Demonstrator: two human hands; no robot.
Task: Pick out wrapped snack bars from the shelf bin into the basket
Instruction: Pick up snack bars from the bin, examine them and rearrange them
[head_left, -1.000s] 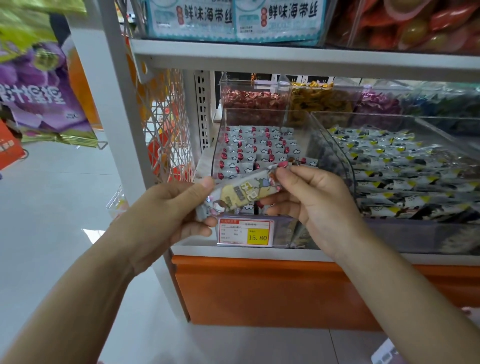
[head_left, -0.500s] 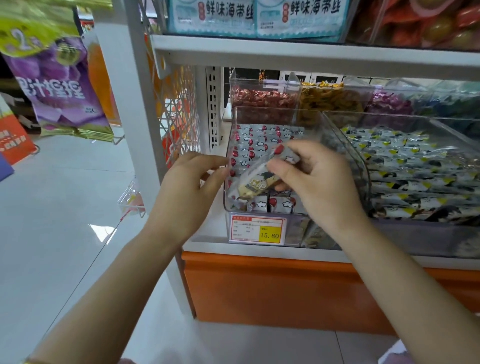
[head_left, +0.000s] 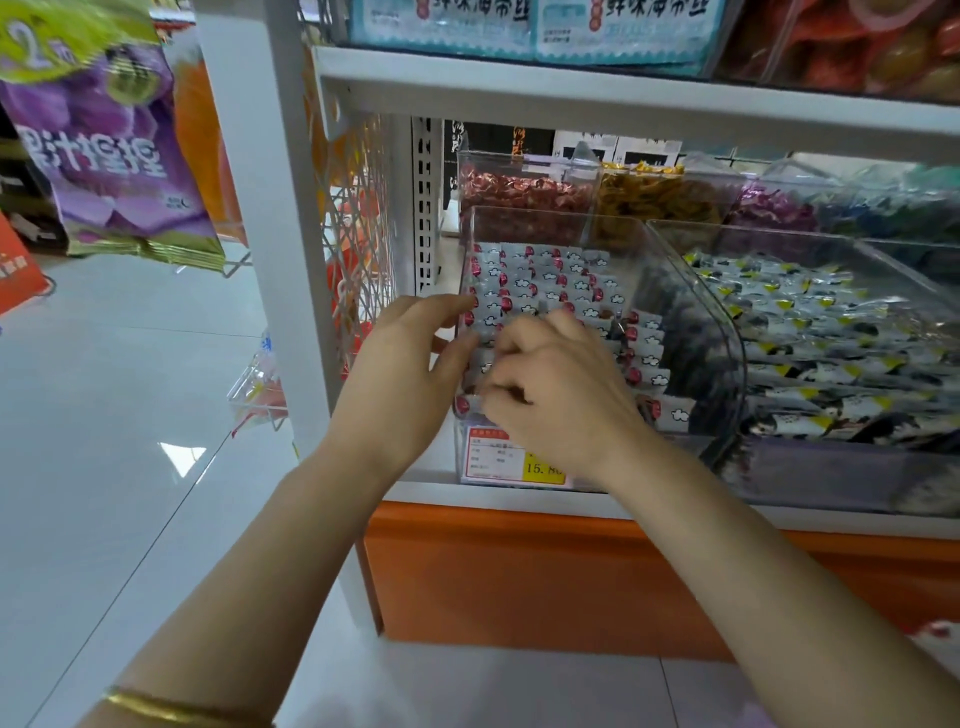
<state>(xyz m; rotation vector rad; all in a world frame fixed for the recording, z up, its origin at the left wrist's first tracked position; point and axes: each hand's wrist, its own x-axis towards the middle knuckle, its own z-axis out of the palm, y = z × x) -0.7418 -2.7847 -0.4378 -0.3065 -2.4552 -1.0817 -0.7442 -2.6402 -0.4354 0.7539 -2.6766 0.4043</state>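
Left hand (head_left: 400, 384): I see it spread wide, fingers mostly straight, fingertips against the left wall of the bin (head_left: 696, 306).
Right hand (head_left: 561, 395): reached into the bin's front, fingers curled down onto the snack bars (head_left: 545, 275); I cannot tell whether it has one pinched.
Snack bars: lying in rows inside the clear bin on the shelf, white wrappers with red ends.
Price tag (head_left: 498, 460): on the bin's front, partly hidden by my right wrist.
Next bin (head_left: 810, 322): just to the right, holding black and yellow packets.
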